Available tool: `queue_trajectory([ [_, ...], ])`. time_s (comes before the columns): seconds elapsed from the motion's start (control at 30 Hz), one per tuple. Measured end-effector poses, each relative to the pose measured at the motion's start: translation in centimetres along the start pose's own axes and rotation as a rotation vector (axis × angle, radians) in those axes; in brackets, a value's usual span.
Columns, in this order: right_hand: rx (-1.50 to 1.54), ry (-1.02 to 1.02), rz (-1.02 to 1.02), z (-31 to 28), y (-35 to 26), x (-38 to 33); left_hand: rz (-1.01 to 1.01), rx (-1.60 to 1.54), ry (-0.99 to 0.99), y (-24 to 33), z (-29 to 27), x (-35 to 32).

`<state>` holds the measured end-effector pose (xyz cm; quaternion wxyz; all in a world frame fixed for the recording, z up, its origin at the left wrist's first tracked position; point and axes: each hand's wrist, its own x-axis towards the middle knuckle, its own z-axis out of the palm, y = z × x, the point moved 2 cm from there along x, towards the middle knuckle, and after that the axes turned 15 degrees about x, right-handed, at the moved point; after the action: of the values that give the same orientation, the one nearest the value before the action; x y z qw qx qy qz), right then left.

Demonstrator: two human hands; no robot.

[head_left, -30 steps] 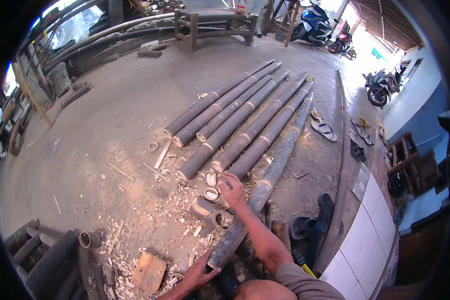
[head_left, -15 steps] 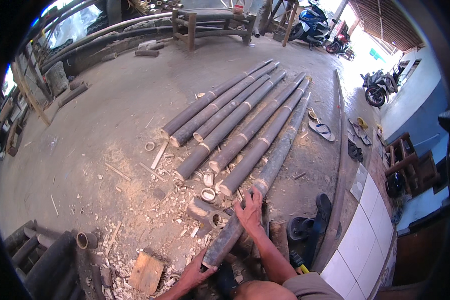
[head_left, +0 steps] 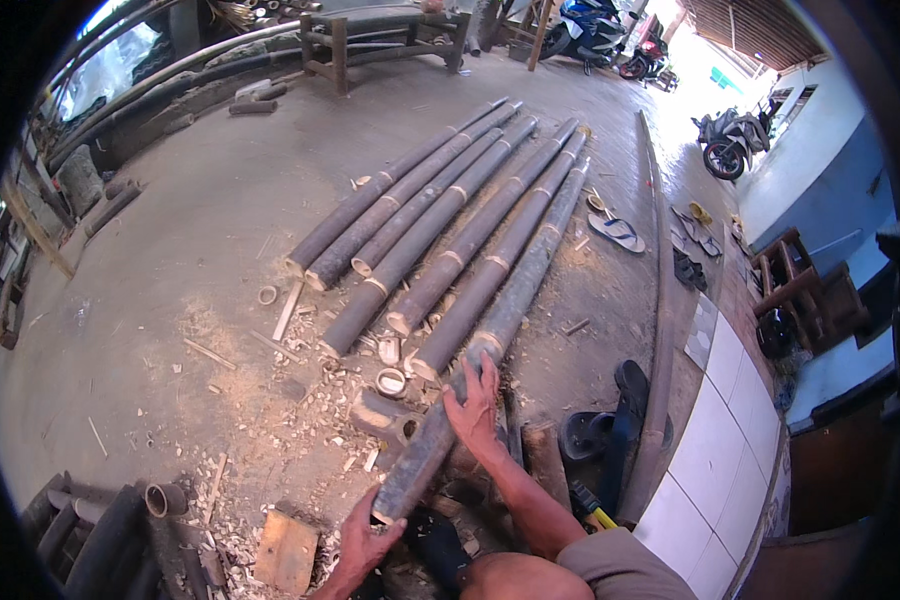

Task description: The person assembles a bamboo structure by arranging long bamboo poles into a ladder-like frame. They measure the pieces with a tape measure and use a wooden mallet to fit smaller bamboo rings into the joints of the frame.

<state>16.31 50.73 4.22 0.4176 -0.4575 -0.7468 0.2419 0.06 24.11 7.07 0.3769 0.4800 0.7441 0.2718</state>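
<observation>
The long bamboo pole (head_left: 490,330) lies on the concrete floor (head_left: 190,240), rightmost of a row of bamboo poles (head_left: 420,215) laid side by side and running away toward the upper right. Its near end points at the person. The right hand (head_left: 475,405) rests flat on top of this pole, fingers spread wide along it, not wrapped around it; the forearm comes in from the lower edge and covers part of the pole's right side. The left hand (head_left: 362,540) is at the near cut end of the same pole, fingers curled up against it from below; how much of the end it actually clasps is hard to tell, since the palm faces away and the wrist is cut off by the picture's lower edge.

Just left of the pole, short cut bamboo rings (head_left: 391,381) and a stubby offcut (head_left: 375,412) lie among pale wood chips (head_left: 270,400). A flat wooden block (head_left: 285,550) sits near the left hand. Dark bamboo pieces (head_left: 100,530) are stacked at lower left, partly lost in the black rim. Under the right forearm something dark sits on the floor, too shadowed to make out. Sandals (head_left: 615,232) lie beside the far half of the row
</observation>
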Motion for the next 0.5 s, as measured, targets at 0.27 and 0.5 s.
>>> queue_trajectory([
  [0.27, 0.207, -0.097, 0.225, 0.1, 0.7, -2.1, -0.095, 0.129, 0.083, -1.7, -0.5, 1.4],
  [0.5, 0.129, -0.21, 0.187, 0.0, 0.6, -5.2, -0.029, 0.251, 0.055, -1.5, -0.4, 1.6],
])
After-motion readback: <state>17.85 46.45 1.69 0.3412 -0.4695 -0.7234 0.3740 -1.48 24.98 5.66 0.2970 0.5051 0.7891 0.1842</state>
